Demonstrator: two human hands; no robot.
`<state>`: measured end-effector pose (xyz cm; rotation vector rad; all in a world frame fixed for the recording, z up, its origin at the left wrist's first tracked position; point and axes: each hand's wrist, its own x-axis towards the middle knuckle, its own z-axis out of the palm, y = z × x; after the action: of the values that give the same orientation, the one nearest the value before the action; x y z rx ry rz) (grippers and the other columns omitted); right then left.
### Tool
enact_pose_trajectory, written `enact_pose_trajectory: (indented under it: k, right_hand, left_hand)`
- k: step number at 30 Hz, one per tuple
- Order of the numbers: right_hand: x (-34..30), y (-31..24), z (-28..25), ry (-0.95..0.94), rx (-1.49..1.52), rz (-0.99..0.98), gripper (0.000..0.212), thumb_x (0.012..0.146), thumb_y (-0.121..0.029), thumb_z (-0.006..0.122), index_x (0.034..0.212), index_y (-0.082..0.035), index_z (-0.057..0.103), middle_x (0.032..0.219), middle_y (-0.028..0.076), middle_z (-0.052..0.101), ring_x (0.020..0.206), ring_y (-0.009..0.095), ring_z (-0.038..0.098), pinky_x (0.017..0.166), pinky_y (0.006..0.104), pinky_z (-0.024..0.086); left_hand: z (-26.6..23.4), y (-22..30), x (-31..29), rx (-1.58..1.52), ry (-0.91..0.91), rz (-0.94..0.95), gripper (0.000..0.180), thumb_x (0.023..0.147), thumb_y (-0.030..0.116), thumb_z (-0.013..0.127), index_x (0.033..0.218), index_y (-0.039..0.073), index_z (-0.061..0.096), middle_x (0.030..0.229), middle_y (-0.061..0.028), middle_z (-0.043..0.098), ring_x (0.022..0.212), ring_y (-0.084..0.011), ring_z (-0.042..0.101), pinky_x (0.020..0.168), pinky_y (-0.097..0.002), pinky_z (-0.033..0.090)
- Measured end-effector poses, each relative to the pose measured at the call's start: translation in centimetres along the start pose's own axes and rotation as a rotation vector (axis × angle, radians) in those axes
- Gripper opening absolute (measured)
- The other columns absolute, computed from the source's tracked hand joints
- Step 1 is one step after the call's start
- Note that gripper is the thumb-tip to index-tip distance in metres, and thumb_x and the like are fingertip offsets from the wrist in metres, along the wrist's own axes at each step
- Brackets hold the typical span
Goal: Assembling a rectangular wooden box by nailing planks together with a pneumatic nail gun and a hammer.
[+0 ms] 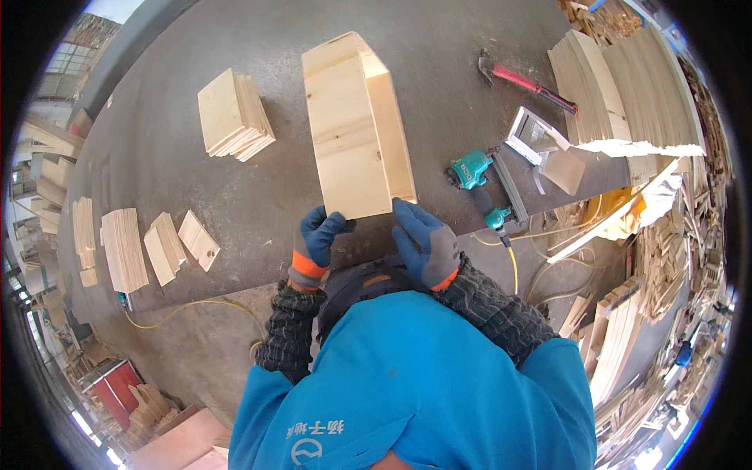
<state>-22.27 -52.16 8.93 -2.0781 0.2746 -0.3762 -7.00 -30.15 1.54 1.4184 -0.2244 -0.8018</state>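
A long pale wooden box (345, 137) stands on the dark workbench (266, 39), its near end toward me. One broad panel faces up, and the hollow inside shows along its right side. My left hand (317, 239), in a blue and grey glove with an orange cuff, grips the near left corner with fingers bent. At the near right corner, my gloved right hand (427, 244) is closed on the panel's edge. Right of the box lies a teal nail gun (472, 171) with a yellow air hose (514, 270).
A stack of boards (223, 113) sits left of the box, with smaller wood stacks (125, 247) at the bench's left. To the right are a red-handled hammer (533, 84), an opened white carton (533, 133) and tall panel stacks (650, 90). Scrap wood (662, 266) lies beyond the bench.
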Motion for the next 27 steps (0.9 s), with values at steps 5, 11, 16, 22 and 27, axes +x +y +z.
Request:
enact_pose_trajectory:
  k: [5, 11, 16, 22, 27]
  right_hand:
    - [2.4, 0.6, -3.1, -0.027, -0.129, -0.139, 0.043, 0.097, -0.011, 0.068, 0.139, 0.000, 0.066, 0.127, 0.029, 0.071, 0.113, 0.045, 0.072, 0.097, 0.0495, 0.059]
    - [8.9, 15.3, -12.6, 0.192, -0.703, 0.037, 0.055, 0.097, -0.026, 0.072, 0.147, -0.006, 0.061, 0.130, 0.026, 0.071, 0.111, 0.043, 0.071, 0.096, 0.0509, 0.056]
    - [14.3, 29.1, -22.3, 0.110, -1.012, 0.089, 0.067, 0.096, -0.032, 0.073, 0.153, -0.003, 0.054, 0.143, 0.027, 0.064, 0.130, 0.043, 0.064, 0.110, 0.0475, 0.051]
    - [24.4, 36.5, -24.2, -0.042, -1.184, 0.266, 0.065, 0.096, -0.031, 0.069, 0.154, -0.005, 0.053, 0.142, 0.026, 0.065, 0.133, 0.043, 0.062, 0.110, 0.0505, 0.050]
    - [27.1, 43.4, -29.5, -0.183, -1.161, 0.298, 0.051, 0.093, -0.017, 0.071, 0.141, -0.005, 0.062, 0.129, 0.026, 0.070, 0.120, 0.043, 0.069, 0.099, 0.0522, 0.055]
  left_hand:
    - [-4.1, -5.2, 3.0, -0.619, -0.160, -0.052, 0.038, 0.109, 0.025, 0.062, 0.136, -0.002, 0.066, 0.125, -0.0190, 0.074, 0.110, -0.0320, 0.073, 0.097, -0.0464, 0.060]
    - [-9.3, -12.4, 2.1, -0.744, 0.271, -0.151, 0.038, 0.111, 0.028, 0.059, 0.139, 0.002, 0.064, 0.128, -0.0156, 0.073, 0.109, -0.0320, 0.073, 0.093, -0.0482, 0.061]
    - [-6.6, -10.0, -0.1, -0.562, 0.612, -0.238, 0.041, 0.112, 0.028, 0.057, 0.148, 0.009, 0.059, 0.129, -0.0131, 0.072, 0.104, -0.0275, 0.074, 0.085, -0.0464, 0.062]
    - [-0.9, -6.8, 1.2, -0.282, 0.955, -0.092, 0.076, 0.098, 0.021, 0.080, 0.162, 0.009, 0.040, 0.111, -0.0085, 0.071, 0.091, -0.0201, 0.072, 0.071, -0.0378, 0.059]
    - [1.9, -8.1, 5.0, -0.126, 1.049, -0.044, 0.074, 0.089, 0.022, 0.084, 0.153, 0.002, 0.052, 0.096, -0.0097, 0.072, 0.081, -0.0206, 0.071, 0.069, -0.0353, 0.057]
